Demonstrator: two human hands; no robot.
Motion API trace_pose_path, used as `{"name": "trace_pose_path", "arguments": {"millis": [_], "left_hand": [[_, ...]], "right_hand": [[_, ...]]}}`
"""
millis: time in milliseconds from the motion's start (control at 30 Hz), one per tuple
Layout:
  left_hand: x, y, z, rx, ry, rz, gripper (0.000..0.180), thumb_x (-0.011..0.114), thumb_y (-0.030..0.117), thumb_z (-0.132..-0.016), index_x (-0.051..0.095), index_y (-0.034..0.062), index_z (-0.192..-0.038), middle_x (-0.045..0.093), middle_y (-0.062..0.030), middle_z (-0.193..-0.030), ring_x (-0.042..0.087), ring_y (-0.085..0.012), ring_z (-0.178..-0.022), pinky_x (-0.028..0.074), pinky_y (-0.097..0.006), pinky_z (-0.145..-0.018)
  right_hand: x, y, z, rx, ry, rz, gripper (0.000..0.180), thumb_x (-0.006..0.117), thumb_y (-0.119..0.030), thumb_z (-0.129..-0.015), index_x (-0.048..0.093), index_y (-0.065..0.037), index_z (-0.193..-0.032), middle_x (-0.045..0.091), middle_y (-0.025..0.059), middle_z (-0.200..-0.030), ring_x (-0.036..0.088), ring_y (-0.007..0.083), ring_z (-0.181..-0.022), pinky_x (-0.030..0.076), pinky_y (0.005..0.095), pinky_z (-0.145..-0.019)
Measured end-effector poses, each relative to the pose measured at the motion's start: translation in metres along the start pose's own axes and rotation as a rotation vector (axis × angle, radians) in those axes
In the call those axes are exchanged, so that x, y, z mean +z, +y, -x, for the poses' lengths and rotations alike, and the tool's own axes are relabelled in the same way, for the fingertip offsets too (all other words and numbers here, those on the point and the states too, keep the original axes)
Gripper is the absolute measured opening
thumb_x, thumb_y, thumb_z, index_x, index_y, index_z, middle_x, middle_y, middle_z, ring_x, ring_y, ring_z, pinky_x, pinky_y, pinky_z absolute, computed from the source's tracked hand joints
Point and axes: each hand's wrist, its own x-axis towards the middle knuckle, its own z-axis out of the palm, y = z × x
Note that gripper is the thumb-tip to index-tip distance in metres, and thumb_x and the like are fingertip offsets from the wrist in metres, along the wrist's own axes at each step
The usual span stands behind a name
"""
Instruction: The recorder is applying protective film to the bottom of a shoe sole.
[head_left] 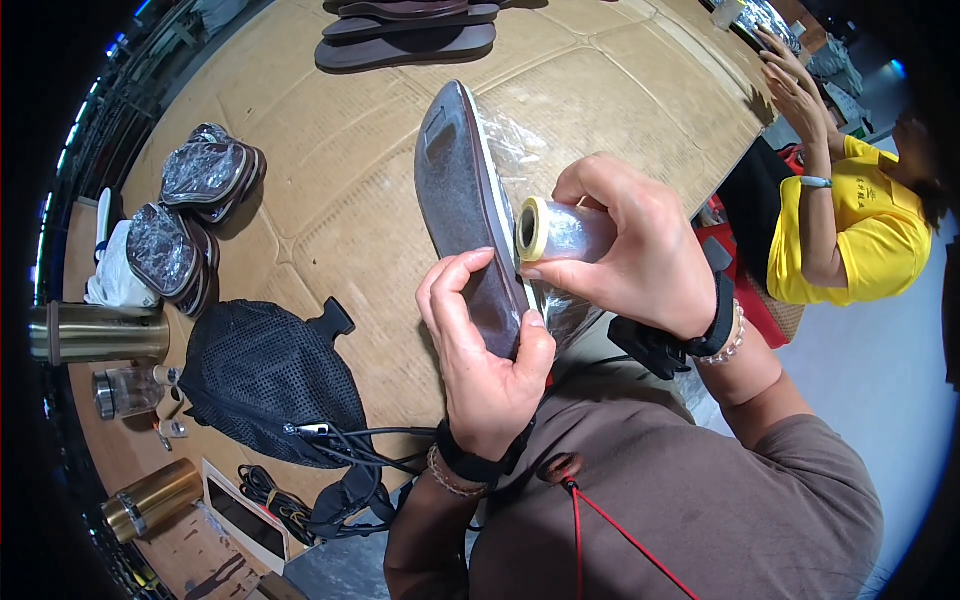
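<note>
A dark shoe sole (453,175) with a pale edge stands tilted on its side above the cardboard-covered table. My left hand (485,365) grips its near end, fingers on the dark face and thumb at the edge. In my right hand (645,245) is a roll of clear film (575,236) with a yellowish core, closed in by fingers and thumb. The roll's open end is close against the sole's pale edge. Thin clear film (508,140) shows along the sole's right side.
Dark soles (405,45) lie stacked at the far edge. Film-wrapped bundles (208,175) sit at left, near a black mesh bag (275,375), a gold flask (105,333), a glass jar (128,392) and a second gold flask (155,498). A co-worker in yellow (855,225) sits at right.
</note>
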Motion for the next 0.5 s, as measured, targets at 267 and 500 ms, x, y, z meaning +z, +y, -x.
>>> {"name": "trace_pose_path", "arguments": {"millis": [267, 500], "left_hand": [[0.001, -0.0003, -0.0008, 0.018, 0.01, -0.007, 0.064, 0.068, 0.005, -0.082, 0.045, -0.0032, -0.142, 0.046, -0.0237, -0.136, 0.048, -0.0395, -0.13, 0.037, -0.051, -0.114], [0.0017, -0.0025, -0.0013, 0.02, 0.013, -0.006, 0.064, 0.069, 0.005, -0.082, 0.046, -0.0035, -0.141, 0.046, -0.0233, -0.137, 0.047, -0.039, -0.13, 0.037, -0.05, -0.115]], "right_hand": [[0.0008, -0.0054, 0.0007, 0.003, -0.002, 0.087, 0.043, 0.091, -0.018, -0.071, 0.061, -0.004, -0.099, 0.064, 0.0141, -0.091, 0.068, 0.0343, -0.08, 0.054, 0.0417, -0.068], [0.0008, -0.0089, 0.0, 0.008, -0.018, 0.148, 0.042, 0.089, -0.02, -0.074, 0.06, -0.004, -0.099, 0.064, 0.0141, -0.092, 0.068, 0.0354, -0.08, 0.054, 0.0432, -0.068]]}}
